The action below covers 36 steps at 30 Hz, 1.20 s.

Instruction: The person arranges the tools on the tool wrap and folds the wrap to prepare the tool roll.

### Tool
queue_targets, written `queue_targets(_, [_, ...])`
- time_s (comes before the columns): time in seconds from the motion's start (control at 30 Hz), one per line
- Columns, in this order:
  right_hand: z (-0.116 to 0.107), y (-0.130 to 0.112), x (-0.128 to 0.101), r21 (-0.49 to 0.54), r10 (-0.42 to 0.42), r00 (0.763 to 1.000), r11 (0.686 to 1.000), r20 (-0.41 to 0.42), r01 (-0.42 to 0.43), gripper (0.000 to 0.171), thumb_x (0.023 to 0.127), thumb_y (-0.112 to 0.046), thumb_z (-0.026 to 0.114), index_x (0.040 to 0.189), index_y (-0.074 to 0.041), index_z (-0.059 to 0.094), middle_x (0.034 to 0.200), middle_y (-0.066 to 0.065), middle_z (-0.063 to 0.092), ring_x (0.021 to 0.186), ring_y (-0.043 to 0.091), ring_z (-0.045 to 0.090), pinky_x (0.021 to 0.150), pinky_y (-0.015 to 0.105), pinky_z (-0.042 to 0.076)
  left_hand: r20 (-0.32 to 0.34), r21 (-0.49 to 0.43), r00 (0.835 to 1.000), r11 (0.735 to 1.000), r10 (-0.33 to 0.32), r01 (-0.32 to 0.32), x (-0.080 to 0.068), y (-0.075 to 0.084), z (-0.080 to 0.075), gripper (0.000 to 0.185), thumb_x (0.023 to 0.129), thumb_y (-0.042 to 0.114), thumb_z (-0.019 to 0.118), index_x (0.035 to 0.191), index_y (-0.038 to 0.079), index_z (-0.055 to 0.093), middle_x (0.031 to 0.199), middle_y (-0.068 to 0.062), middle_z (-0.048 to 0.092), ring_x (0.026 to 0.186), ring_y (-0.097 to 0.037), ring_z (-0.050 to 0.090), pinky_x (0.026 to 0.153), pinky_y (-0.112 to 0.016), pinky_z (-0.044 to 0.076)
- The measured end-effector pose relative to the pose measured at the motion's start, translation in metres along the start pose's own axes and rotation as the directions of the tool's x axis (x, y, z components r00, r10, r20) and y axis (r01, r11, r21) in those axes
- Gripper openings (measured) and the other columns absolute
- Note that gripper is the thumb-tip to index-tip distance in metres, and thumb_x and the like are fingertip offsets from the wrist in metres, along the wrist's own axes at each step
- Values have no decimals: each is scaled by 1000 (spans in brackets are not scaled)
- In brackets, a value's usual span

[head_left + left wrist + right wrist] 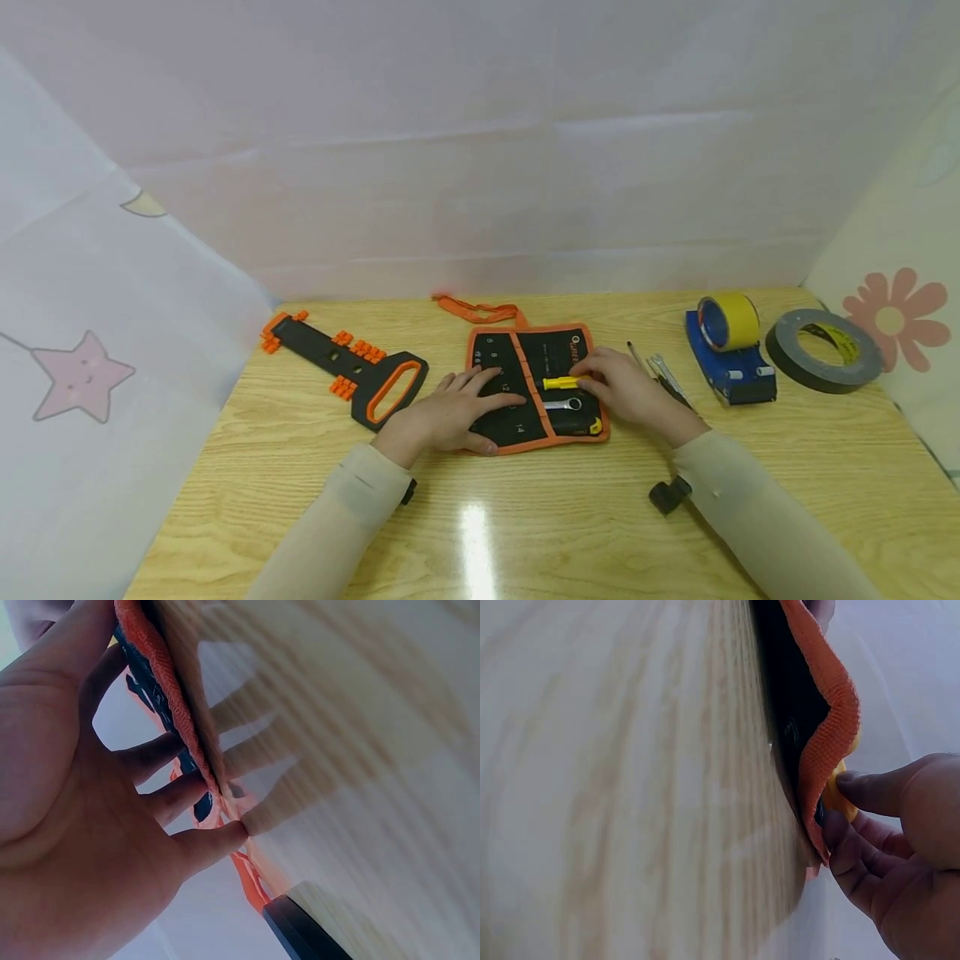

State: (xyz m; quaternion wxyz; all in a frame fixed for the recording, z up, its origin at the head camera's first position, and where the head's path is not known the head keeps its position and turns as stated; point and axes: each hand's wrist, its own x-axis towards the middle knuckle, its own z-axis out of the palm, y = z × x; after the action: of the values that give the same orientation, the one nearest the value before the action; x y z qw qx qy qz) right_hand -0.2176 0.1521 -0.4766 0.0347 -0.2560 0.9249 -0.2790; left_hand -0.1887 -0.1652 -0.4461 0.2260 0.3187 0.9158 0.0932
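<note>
A black tool roll [517, 417] with orange edging and printed numbers lies unfolded on the table. My left hand [452, 410] rests on its left half with the fingers spread; the left wrist view shows those fingers over the roll's orange edge. At the right half, my right hand [619, 385] pinches a slim yellow-handled tool [558, 383] between thumb and fingers. Its far end goes under the orange middle strip, so its kind is hidden. Just below, a ring-ended wrench [573, 404] sits in the roll, and a black-and-yellow tool [596, 427] lies along the bottom edge.
Right of the roll lie a loose wrench [663, 371] and several thin tools, partly behind my right hand. Farther right are a blue tape dispenser [705, 354] with yellow tape and a grey tape roll [787, 350]. A black-and-orange handled rack [322, 350] lies left.
</note>
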Motion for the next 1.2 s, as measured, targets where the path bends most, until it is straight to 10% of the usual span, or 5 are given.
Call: queue_targets(1.2, [8, 0, 16, 91, 6, 998, 996, 63, -11, 15, 105, -10, 71, 115, -7, 81, 106, 7, 71, 83, 11, 59, 75, 29, 50, 38, 15, 999, 1000, -3, 3, 3, 1, 1, 79, 100, 49, 73, 168, 50, 33, 184, -10, 6, 169, -44, 7, 132, -71, 15])
